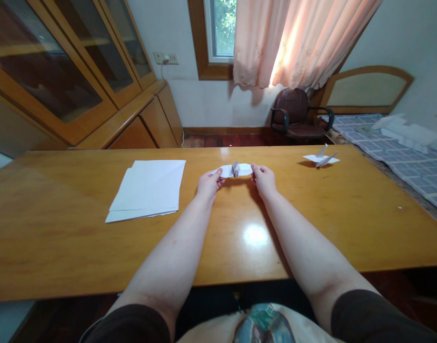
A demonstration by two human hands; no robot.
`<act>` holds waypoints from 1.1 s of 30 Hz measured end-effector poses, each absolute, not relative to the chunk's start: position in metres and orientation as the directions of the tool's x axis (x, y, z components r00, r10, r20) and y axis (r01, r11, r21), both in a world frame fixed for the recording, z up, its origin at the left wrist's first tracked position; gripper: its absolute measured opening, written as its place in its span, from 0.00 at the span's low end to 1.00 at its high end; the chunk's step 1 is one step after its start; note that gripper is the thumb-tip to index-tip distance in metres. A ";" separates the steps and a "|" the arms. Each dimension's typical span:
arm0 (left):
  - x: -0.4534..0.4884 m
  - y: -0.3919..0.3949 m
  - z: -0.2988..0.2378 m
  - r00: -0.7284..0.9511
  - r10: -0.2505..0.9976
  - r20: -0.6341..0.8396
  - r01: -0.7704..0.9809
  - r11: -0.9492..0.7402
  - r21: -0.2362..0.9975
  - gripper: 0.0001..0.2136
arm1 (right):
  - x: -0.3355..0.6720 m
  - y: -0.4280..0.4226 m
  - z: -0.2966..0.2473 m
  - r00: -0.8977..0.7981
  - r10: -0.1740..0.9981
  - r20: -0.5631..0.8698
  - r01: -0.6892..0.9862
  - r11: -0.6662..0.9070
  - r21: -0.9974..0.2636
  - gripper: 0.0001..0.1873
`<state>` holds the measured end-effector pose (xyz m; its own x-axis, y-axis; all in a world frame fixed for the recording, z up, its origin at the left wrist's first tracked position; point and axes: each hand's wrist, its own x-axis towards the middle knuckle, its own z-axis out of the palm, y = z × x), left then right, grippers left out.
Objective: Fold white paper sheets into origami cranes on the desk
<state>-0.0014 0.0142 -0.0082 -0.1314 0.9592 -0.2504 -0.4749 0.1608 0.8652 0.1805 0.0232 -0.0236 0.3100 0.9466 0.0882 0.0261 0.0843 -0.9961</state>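
Note:
Between my two hands, a folded white paper crane [244, 169] is stretched out over the desk, its wings spread sideways and its folded middle part standing up. My left hand [208, 184] pinches the tip of one wing between thumb and fingers. The opposite wing tip is gripped the same way by my right hand [264, 180]. A second paper crane [322, 158] rests on the desk to the right, wings spread. Left of my hands lies a stack of white paper sheets [149, 186], slightly fanned.
The wooden desk [79, 257] spans the view. Behind it stand a glass-door cabinet [79, 62] on the left and a dark armchair [297, 114]. A bed [390, 143] with a checked cover is at the right, and pink curtains [290, 43] hang by the window.

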 end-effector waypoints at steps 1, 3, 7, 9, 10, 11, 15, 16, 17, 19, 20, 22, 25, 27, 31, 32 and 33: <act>-0.002 0.015 -0.008 -0.137 0.959 -0.249 -0.473 0.158 0.867 0.08 | 0.181 0.023 -0.024 0.312 0.946 0.089 0.030 0.084 -0.996 0.19; -0.002 0.015 -0.009 -0.148 0.957 -0.249 -0.469 0.154 0.870 0.09 | 0.182 0.023 -0.023 0.313 0.946 0.088 0.035 0.081 -0.996 0.19; -0.003 0.017 -0.008 -0.159 0.954 -0.254 -0.474 0.152 0.867 0.07 | 0.181 0.021 -0.019 0.317 0.946 0.069 0.031 0.062 -0.998 0.19; -0.004 0.017 -0.006 -0.154 0.952 -0.263 -0.483 0.160 0.861 0.07 | 0.180 0.020 -0.016 0.318 0.947 0.050 0.020 0.046 -0.999 0.19; -0.004 0.017 -0.005 -0.149 0.951 -0.270 -0.488 0.167 0.857 0.07 | 0.180 0.019 -0.015 0.316 0.948 0.038 0.013 0.036 -0.999 0.19; -0.004 0.017 -0.003 -0.144 0.950 -0.278 -0.492 0.175 0.853 0.06 | 0.180 0.019 -0.014 0.311 0.950 0.024 0.007 0.024 -1.000 0.19; -0.007 0.016 0.002 -0.142 0.942 -0.305 -0.487 0.202 0.850 0.05 | 0.182 0.020 -0.014 0.292 0.956 -0.023 0.016 -0.029 -0.999 0.19; -0.008 0.016 0.003 -0.143 0.940 -0.310 -0.482 0.207 0.851 0.05 | 0.183 0.021 -0.014 0.290 0.957 -0.026 0.030 -0.036 -0.999 0.19; -0.009 0.016 0.003 -0.142 0.939 -0.313 -0.477 0.212 0.853 0.05 | 0.184 0.021 -0.015 0.286 0.958 -0.026 0.046 -0.041 -0.998 0.19; -0.010 0.016 0.002 -0.139 0.939 -0.316 -0.463 0.220 0.858 0.04 | 0.186 0.023 -0.016 0.276 0.961 -0.022 0.078 -0.045 -0.996 0.20; -0.011 0.017 0.001 -0.138 0.938 -0.318 -0.454 0.226 0.862 0.04 | 0.187 0.023 -0.017 0.270 0.963 -0.020 0.091 -0.046 -0.995 0.20; -0.012 0.017 -0.001 -0.135 0.937 -0.321 -0.432 0.236 0.870 0.04 | 0.189 0.024 -0.017 0.266 0.964 -0.017 0.110 -0.048 -0.993 0.20; -0.014 0.019 -0.003 -0.142 0.935 -0.325 -0.404 0.245 0.881 0.04 | 0.189 0.024 -0.016 0.274 0.961 -0.025 0.125 -0.061 -0.990 0.20; -0.015 0.019 -0.003 -0.151 0.932 -0.329 -0.392 0.249 0.885 0.04 | 0.189 0.024 -0.016 0.278 0.960 -0.040 0.123 -0.076 -0.989 0.20; -0.016 0.021 -0.005 -0.153 0.930 -0.333 -0.380 0.256 0.889 0.04 | 0.188 0.024 -0.016 0.272 0.960 -0.064 0.091 -0.092 -0.992 0.19; -0.016 0.021 -0.005 -0.153 0.931 -0.331 -0.378 0.255 0.890 0.04 | 0.188 0.024 -0.016 0.271 0.960 -0.066 0.085 -0.092 -0.992 0.19; -0.016 0.021 -0.006 -0.153 0.932 -0.330 -0.376 0.254 0.891 0.04 | 0.188 0.024 -0.017 0.273 0.960 -0.067 0.081 -0.092 -0.992 0.19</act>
